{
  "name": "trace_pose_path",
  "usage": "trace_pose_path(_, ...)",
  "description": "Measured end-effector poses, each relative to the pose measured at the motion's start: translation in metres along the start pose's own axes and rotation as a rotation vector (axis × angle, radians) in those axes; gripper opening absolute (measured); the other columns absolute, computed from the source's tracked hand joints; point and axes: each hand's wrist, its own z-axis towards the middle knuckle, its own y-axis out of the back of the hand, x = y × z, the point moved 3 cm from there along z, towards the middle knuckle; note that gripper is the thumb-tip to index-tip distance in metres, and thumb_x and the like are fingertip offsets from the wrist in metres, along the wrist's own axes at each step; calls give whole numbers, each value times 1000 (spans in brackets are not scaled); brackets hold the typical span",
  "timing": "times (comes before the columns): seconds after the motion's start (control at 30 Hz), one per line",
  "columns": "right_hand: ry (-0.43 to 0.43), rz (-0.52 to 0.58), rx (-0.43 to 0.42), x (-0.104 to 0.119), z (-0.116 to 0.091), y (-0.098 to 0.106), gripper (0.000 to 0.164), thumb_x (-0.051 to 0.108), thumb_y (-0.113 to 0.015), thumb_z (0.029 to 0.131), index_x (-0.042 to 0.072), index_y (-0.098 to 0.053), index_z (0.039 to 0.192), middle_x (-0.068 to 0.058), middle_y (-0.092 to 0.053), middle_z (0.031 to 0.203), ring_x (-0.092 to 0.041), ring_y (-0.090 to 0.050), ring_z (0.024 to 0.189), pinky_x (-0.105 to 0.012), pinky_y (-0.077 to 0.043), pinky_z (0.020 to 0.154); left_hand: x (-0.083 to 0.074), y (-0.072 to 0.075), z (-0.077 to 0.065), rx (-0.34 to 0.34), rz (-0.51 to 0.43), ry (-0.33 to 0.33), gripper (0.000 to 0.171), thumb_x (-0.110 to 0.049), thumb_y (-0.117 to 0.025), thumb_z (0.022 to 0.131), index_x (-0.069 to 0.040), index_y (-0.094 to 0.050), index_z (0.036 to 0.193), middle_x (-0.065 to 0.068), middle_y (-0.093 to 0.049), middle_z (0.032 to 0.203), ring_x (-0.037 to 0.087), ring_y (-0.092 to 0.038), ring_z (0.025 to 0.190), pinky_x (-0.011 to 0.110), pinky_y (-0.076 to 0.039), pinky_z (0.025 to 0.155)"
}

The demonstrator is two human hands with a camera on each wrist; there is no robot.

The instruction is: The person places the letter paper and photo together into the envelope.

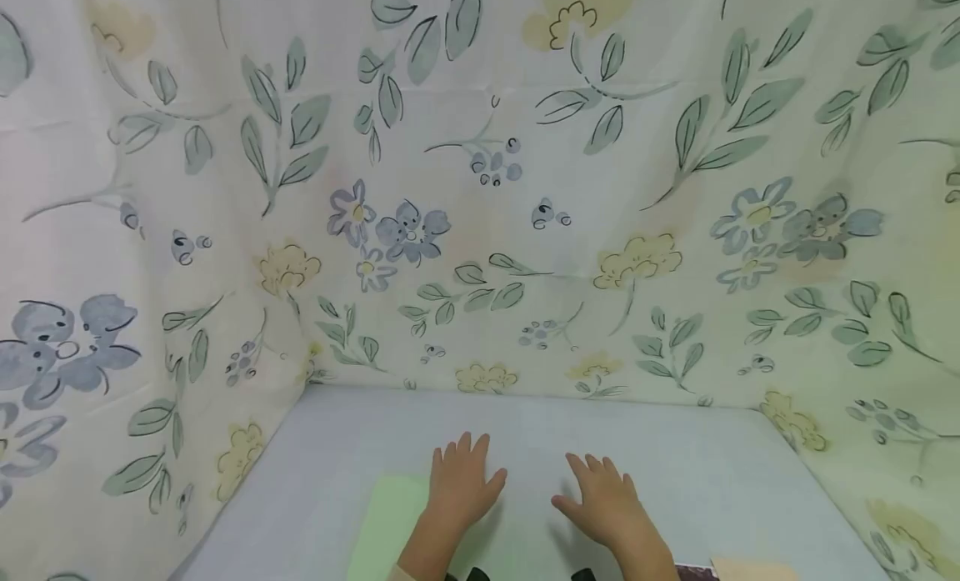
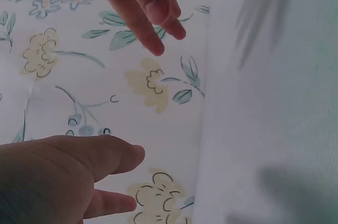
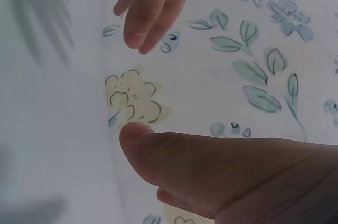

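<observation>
My left hand hangs over the white table with its fingers spread and nothing in its grasp. Below it lies a pale green sheet, partly hidden by the forearm. Opposite, my right hand is held over the table too, fingers apart and holding nothing. A gap separates the two hands, thumbs toward each other. In the left wrist view the thumb and fingers stand apart around bare space. The right wrist view likewise has the thumb apart from the fingers, with nothing between them.
A floral curtain encloses the white table at the back and sides. By the right forearm, at the bottom edge, lie a dark patterned piece and a beige piece. Small black objects show between the forearms.
</observation>
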Motion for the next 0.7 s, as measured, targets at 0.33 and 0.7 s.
trace_pose_path(0.33,-55,27,70,-24,-17,-6,66,43,-75,73,4,-59,123,-14,-60,118,-41,-48,116,-70,-29,91,39,-9,-10,83,1,81,58,-47,-61,84,-7,-57,126,19,-54,123,42,-52,109,58,-43,85)
trace_pose_path(0.7,-201,36,92,-76,-27,20,76,39,-80,67,-1,-56,126,-26,-55,122,-49,-45,116,-66,-35,89,103,13,-25,157,-41,315,85,-59,-71,68,0,-51,126,26,-47,108,46,-45,99,61,-43,70)
